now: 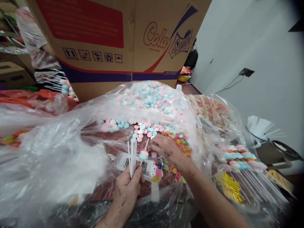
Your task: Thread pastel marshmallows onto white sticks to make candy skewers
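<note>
My left hand (127, 186) is closed round a bundle of white plastic sticks (132, 155) that stand upright; one stick leans right and carries a pink and a blue candy (143, 155). My right hand (165, 147) reaches into a pile of loose pink, blue and white round candies (144, 129), fingers curled down on them; what they pinch is hidden. Colourful ring-shaped candies (181, 144) lie just to its right. All of it rests on clear plastic sheeting (59, 152).
A large cardboard Cola box (114, 47) stands behind the pile. A clear bag of pink and blue candies (152, 96) leans on it. Finished candy skewers (242, 160) lie at right over yellow twist ties (229, 186). Another person (35, 47) sits at back left.
</note>
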A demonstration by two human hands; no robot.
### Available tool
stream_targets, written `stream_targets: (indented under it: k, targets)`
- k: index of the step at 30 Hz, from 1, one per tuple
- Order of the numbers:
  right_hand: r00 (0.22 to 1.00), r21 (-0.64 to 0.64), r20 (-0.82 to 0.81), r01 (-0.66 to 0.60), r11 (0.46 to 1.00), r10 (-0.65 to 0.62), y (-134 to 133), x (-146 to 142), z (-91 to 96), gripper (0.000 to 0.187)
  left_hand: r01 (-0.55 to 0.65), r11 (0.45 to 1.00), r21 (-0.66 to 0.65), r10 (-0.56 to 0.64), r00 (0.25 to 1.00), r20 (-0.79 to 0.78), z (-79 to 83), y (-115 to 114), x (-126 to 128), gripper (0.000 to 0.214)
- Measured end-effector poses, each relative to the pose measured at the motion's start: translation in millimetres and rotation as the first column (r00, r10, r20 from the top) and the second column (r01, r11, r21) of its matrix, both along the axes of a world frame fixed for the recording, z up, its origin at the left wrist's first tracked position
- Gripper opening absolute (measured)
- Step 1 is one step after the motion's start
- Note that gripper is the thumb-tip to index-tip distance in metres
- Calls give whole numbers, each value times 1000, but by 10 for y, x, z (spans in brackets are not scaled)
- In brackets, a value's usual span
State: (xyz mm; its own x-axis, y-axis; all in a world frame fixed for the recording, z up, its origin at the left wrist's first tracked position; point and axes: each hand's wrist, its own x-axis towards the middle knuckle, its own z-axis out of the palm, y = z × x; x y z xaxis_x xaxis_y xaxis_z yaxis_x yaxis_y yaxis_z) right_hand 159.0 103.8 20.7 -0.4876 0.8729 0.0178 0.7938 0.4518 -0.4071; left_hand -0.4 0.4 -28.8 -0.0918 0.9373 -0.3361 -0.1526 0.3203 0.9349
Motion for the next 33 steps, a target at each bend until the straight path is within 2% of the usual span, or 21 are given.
stream_targets:
  k: [3, 5, 8, 12, 15, 19, 21, 25, 30, 33]
  targets:
    - [993, 31, -105, 51, 998, -47, 14, 153, 143, 19, 2, 1000, 4, -2, 1000, 8, -39, -7, 3, 48]
    - [990, 36, -111, 92, 995, -88, 32, 250, 195, 20, -8, 1000, 8, 8, 1000, 22, -72, -15, 5, 48]
    - [992, 42, 71, 99, 994, -102, 60, 347, 176, 22, -18, 1000, 25, 16, 999, 42, -112, -24, 4, 46]
    - [926, 7, 372, 68, 998, -66, 13, 343, 17, 21, -15, 1000, 18, 14, 1000, 25, -68, -17, 3, 46]
    - [893, 49, 445, 58, 997, -74, -88, 275, -69, 19, -19, 1000, -8, 19, 1000, 14, 16, -7, 6, 47]
    - [860, 65, 499, 83, 994, -104, -165, 189, 1, 21, -27, 999, -20, 27, 1000, -10, 79, -1, 7, 48]
    - [872, 31, 478, 107, 994, -109, -148, 154, 79, 19, -37, 999, -25, 36, 999, -25, 80, 0, 8, 49]
    - [935, -22, 326, 156, 987, -141, -74, 40, 149, 19, -30, 999, -22, 30, 999, -14, 59, -2, 7, 50]
    - [944, -55, 298, 165, 985, -141, -83, -177, 11, 19, -8, 1000, 12, 9, 1000, -20, 9, -15, -18, 45]
    - [985, -62, 153, 94, 994, -83, -102, -173, -57, 21, 1, 1000, 25, 0, 1000, -18, -16, -19, -30, 44]
